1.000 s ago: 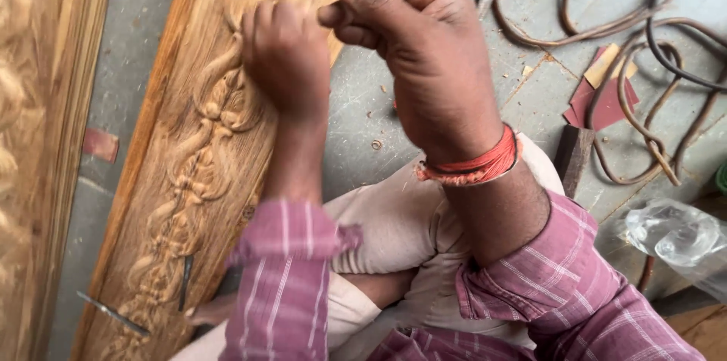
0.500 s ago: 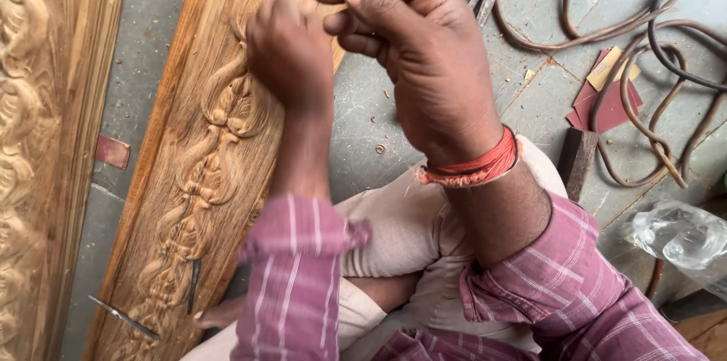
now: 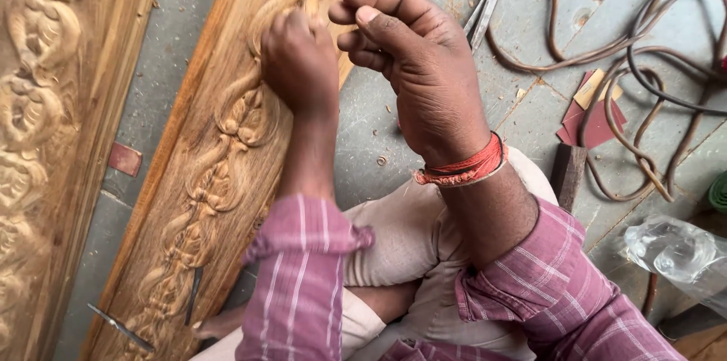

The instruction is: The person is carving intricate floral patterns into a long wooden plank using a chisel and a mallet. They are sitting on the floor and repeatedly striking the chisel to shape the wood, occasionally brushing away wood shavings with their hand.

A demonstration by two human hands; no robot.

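My left hand (image 3: 299, 58) is closed in a fist and pressed onto the raised vine carving of a long wooden plank (image 3: 216, 172). Whatever it may hold is hidden inside the fist. My right hand (image 3: 416, 73) hovers just right of it, above the grey floor, with the fingers curled in and the thumb against the index finger. Nothing shows in it. A red thread band sits on that wrist. Both sleeves are pink checked, and my bent legs in pale trousers lie below.
A second carved panel (image 3: 38, 111) lies at the far left. Two thin chisels (image 3: 121, 327) rest on the plank's near end, and more metal tools (image 3: 485, 9) lie at the top. A brown cord (image 3: 606, 66), red sandpaper scraps (image 3: 591, 122) and a clear plastic bag (image 3: 670, 251) are on the right.
The view has shifted a little, showing more of the plank's top end. My right hand sits slightly lower in view. The left fist stays on the carving.
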